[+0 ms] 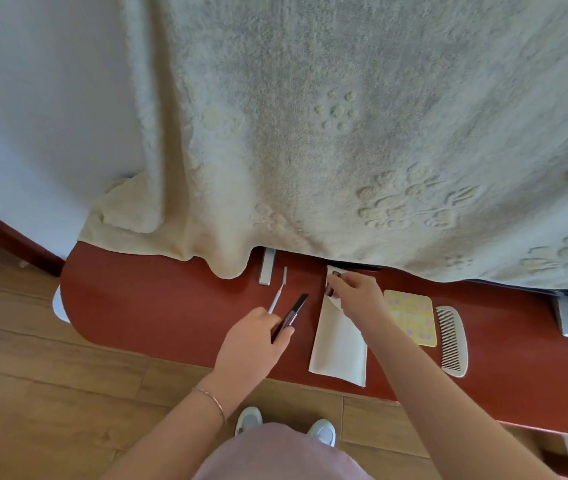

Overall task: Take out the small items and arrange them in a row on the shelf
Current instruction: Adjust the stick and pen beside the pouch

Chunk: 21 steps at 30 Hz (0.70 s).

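Observation:
A white pouch (339, 344) lies flat on the dark red shelf (157, 306), its open end pointing away from me. My right hand (357, 294) is at that opening, pinching a small dark item (331, 287) that sticks out of it. My left hand (256, 341) grips a dark pink-handled tool (293, 315) with a black tip, just left of the pouch. A thin white brush (278, 294) lies on the shelf beside my left hand. To the right of the pouch lie a yellow patterned card (410, 315) and a white comb (452, 341).
A large cream towel (327, 133) hangs over the back of the shelf and hides what is behind it. Two silver feet (268, 270) (565, 315) poke out below the towel. Wooden floor (50, 375) and my shoes lie under the shelf's front edge.

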Available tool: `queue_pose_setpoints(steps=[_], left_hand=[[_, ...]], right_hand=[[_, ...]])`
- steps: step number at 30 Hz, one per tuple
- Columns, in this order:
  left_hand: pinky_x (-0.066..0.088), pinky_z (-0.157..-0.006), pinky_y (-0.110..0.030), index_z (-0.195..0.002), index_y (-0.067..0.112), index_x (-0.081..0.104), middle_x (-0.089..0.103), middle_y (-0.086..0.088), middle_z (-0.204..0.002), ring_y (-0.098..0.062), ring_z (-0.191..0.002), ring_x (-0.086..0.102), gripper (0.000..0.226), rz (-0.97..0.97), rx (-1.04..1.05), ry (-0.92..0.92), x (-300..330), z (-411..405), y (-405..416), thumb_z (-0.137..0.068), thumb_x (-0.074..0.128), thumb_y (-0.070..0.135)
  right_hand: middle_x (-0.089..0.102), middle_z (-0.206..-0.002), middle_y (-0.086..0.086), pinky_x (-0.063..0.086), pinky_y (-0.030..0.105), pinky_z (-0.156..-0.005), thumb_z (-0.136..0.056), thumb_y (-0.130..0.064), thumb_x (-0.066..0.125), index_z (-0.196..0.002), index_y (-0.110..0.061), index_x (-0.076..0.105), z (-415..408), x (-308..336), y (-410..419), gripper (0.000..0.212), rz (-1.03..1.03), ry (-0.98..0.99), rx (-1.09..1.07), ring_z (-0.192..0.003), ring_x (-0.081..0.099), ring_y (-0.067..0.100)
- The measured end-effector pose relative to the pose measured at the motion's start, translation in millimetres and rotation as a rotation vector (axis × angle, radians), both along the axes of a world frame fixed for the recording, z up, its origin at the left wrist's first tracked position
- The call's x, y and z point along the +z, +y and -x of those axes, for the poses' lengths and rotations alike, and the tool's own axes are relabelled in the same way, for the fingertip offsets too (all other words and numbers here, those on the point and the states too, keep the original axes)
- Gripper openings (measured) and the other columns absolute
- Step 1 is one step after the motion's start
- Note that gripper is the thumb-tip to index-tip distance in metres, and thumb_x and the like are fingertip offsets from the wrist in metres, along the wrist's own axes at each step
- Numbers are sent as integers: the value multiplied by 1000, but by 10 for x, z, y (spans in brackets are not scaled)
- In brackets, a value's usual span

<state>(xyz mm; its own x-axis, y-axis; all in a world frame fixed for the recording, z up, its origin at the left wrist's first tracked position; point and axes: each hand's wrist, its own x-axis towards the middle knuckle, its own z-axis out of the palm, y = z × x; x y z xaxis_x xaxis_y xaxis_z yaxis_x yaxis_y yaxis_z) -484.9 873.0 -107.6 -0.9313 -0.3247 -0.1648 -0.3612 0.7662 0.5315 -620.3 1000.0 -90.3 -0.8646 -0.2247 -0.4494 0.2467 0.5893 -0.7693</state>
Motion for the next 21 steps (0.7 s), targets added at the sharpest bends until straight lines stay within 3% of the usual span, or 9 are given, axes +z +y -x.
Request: queue_pose_setpoints(steps=[5, 10, 14, 18, 21], left_hand=[[40, -63, -18, -100, 13, 63, 48, 2, -87, -11, -70, 51, 36, 134, -71, -114, -132, 132, -2, -94, 44, 43], [42, -69, -21, -111, 13, 58, 57, -1, -108, -17, -92, 60, 36, 170, -95, -182, -235, 151, 82, -95, 43, 42], [48, -74, -25, -117, 16, 52, 57, -2, -112, -18, -97, 60, 34, 188, -80, -198, -262, 188, 122, -95, 44, 40], [50, -73, -30, -117, 15, 50, 55, -3, -112, -22, -96, 61, 34, 188, -41, -211, -249, 242, 141, -94, 45, 39], [51, -73, -30, -114, 15, 50, 57, -3, -108, -22, -93, 62, 31, 183, -24, -217, -257, 279, 127, -93, 46, 38]], right_hand=[[60, -64, 0, 38, 26, -54, -88, -27, 55, -73, -12, 64, 118, 12, -301, 23, -107, 110, 188, -60, 55, 17], [51, -56, -2, 32, 23, -44, -87, -28, 59, -55, -17, 53, 284, -153, -484, 34, -307, 110, 249, -53, 49, 13], [58, -65, 4, 48, 29, -59, -83, -34, 59, -67, -11, 63, 277, -354, -638, 29, -480, 61, 302, -66, 59, 24], [49, -59, 2, 43, 29, -56, -85, -38, 57, -57, -14, 45, 280, -407, -686, 39, -578, 121, 372, -67, 56, 26], [61, -72, 5, 46, 30, -59, -87, -40, 55, -69, -10, 54, 270, -418, -691, 35, -608, 146, 393, -75, 62, 29]])
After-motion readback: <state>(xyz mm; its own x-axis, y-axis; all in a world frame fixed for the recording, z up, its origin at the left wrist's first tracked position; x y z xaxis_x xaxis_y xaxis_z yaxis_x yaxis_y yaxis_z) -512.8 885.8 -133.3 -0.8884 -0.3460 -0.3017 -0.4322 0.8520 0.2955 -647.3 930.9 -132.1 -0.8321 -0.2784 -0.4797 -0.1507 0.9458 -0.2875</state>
